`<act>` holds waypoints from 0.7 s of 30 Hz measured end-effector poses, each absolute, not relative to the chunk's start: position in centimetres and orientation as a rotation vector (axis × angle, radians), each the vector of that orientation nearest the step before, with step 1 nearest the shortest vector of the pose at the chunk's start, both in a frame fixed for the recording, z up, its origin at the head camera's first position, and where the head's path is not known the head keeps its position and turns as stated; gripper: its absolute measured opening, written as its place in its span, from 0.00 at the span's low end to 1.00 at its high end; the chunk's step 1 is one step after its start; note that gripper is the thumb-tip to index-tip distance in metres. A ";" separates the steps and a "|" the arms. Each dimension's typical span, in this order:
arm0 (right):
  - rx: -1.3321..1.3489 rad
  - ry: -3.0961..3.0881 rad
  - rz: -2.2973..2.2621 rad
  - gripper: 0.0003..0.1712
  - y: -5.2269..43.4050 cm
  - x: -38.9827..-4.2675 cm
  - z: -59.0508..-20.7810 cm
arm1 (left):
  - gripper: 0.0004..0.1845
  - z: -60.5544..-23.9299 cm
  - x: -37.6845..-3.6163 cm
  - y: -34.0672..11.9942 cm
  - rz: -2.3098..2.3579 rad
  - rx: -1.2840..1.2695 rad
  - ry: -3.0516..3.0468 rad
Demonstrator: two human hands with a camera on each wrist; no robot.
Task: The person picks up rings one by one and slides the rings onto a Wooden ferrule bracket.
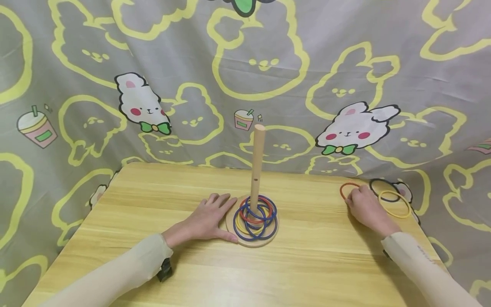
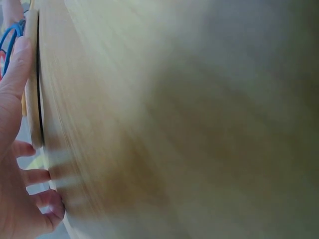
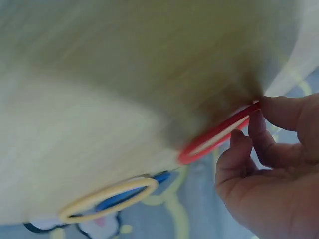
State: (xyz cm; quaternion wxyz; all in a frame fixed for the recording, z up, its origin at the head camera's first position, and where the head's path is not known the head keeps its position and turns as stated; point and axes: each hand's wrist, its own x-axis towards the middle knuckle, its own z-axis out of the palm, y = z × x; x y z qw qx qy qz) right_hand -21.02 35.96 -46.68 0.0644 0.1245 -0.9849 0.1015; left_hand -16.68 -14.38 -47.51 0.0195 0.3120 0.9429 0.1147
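The left hand [image 1: 209, 219] lies flat on the tabletop [image 1: 153, 204], fingers straight and spread. Its fingertips touch the edge of the round wooden base [image 1: 268, 238]. It holds nothing. A tall wooden peg [image 1: 257, 162] stands straight up from the middle of that base. Blue, red and yellow rings [image 1: 255, 215] lie stacked around the foot of the peg.

The right hand [image 1: 366, 209] is far over by the right back corner of the tabletop. Its thumb and fingers [image 3: 279, 112] pinch a red ring [image 3: 217, 134], and one side of the ring is tipped up off the wood. In the head view this ring [image 1: 347, 189] sits close to the back edge. A yellow ring [image 1: 394, 204] and a dark blue ring [image 1: 383, 187] lie just beside the hand, right at the corner, partly over the edge on the bunny cloth [image 1: 268, 64].

Between the base and the right hand there is a wide bare stretch of wood. The front part of the tabletop, near the sleeves [image 1: 426, 264], is bare too.
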 end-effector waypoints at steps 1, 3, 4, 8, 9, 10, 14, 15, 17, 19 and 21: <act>0.400 -2.977 0.279 0.08 35.6 -20.8 -46.6 | 0.67 -47.5 -16.7 -14.4 0.355 0.967 2.924; 0.451 -2.978 0.241 0.09 34.7 -20.3 -46.2 | 0.67 -47.4 -16.7 -14.4 0.357 0.964 2.920; 0.467 -2.977 0.224 0.10 34.2 -20.0 -46.0 | 0.67 -47.4 -16.7 -14.4 0.358 0.964 2.919; 0.534 -2.941 0.201 0.12 31.9 -18.5 -44.5 | 0.67 -47.3 -16.7 -14.3 0.364 0.967 2.924; 0.555 -2.923 0.201 0.12 31.3 -18.1 -44.0 | 0.67 -47.3 -16.7 -14.3 0.365 0.969 2.926; 0.582 -2.899 0.193 0.12 30.7 -17.7 -43.6 | 0.67 -47.2 -16.7 -14.3 0.366 0.970 2.928; 0.657 -2.799 0.207 0.10 28.2 -16.2 -41.5 | 0.67 -47.3 -16.6 -14.3 0.367 0.972 2.936; 0.666 -2.778 0.218 0.09 27.6 -15.8 -41.0 | 0.67 -47.3 -16.6 -14.4 0.368 0.972 2.935; 0.674 -2.755 0.252 0.09 26.6 -15.0 -39.9 | 0.67 -47.3 -16.6 -14.4 0.371 0.973 2.935; 0.697 -2.730 0.303 0.10 25.7 -14.3 -38.9 | 0.66 -47.2 -16.6 -14.3 0.376 0.974 2.931; 0.742 -2.704 0.365 0.10 24.8 -13.6 -37.8 | 0.66 -47.2 -16.5 -14.3 0.382 0.974 2.928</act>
